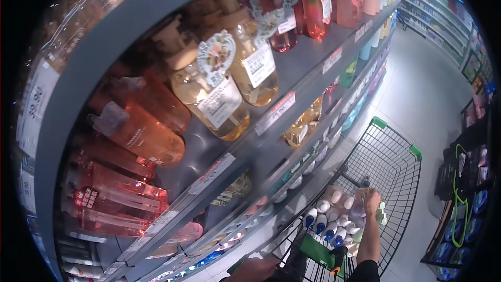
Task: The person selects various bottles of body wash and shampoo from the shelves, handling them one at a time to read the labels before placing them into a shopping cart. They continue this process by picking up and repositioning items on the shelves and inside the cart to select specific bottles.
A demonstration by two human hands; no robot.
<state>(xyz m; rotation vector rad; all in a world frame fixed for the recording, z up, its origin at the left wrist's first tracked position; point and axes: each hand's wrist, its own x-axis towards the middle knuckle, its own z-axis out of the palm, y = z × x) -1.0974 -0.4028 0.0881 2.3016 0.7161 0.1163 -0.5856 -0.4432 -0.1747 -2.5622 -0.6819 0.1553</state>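
Observation:
My right hand (pixel 371 200) reaches down into a black wire shopping cart (pixel 404 193) with green corners. Its fingers are closed around the top of a pale purplish bottle (pixel 358 208), partly hidden by the hand. Just to the right of the hand is a pale green bottle (pixel 382 215). Several white-topped bottles (pixel 342 220), some with blue lower parts, are packed together on the near side of the cart. My left hand (pixel 257 270) is low at the bottom edge, left of the green cart handle (pixel 315 253); it is dim and its fingers are hard to make out.
A grey shelf unit fills the left side. Amber pump bottles (pixel 222 107) with white tags and orange bottles (pixel 146 130) stand on it, above price labels (pixel 275 113). A rack (pixel 459 203) with packaged goods stands at right. The tiled floor (pixel 409 73) runs along the aisle.

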